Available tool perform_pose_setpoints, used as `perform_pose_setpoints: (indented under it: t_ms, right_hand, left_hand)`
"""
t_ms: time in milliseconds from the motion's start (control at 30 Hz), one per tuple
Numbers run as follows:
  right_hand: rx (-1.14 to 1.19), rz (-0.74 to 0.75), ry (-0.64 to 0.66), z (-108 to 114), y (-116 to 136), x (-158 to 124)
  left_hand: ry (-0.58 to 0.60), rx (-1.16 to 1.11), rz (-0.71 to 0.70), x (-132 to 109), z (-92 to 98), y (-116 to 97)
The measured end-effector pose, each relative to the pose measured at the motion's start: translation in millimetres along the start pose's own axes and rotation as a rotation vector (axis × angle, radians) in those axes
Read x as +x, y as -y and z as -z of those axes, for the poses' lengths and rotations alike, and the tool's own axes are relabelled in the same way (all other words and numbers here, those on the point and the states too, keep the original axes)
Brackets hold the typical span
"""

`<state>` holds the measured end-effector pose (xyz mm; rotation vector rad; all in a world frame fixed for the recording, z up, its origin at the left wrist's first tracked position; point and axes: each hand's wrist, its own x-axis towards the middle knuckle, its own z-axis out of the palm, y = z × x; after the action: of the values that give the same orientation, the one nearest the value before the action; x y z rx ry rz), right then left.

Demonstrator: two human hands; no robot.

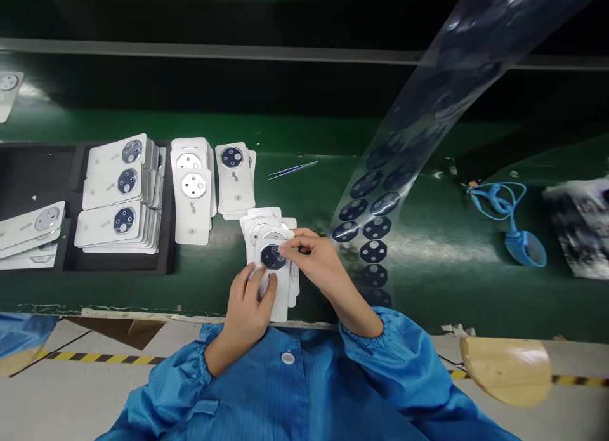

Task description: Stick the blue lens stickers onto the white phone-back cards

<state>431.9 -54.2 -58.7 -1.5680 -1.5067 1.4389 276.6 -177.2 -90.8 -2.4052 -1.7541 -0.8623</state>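
Observation:
White phone-shaped panels lie in a loose pile near the table's front edge. On the top panel [280, 295] is a dark octagonal sticker [272, 257] with round holes. My left hand [251, 301] rests on this panel's left side and lower part, its fingers spread. Thumb and forefinger of my right hand [314, 257] pinch together at the sticker's right edge; what they hold is too small to make out. To the right, a clear film strip [401, 168] carries rows of dark octagonal stickers.
Tweezers [292, 170] lie beyond the pile. Two panel stacks [192, 212] [235, 181] stand left of them, then a black tray [171, 238] with more panels. At right are a blue coiled cord with a strap [523, 245], a blurred bag [583, 228] and a wooden stool [507, 370].

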Motion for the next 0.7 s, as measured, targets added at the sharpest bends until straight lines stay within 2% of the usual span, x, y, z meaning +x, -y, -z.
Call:
perform_pose_setpoints:
  t_ms: [700]
  right_hand:
    - [-0.027, 0.012, -0.028, -3.8, -2.5, -4.1]
  left_hand:
    - [-0.005, 0.016, 0.034, 0.6, -0.1, -2.8]
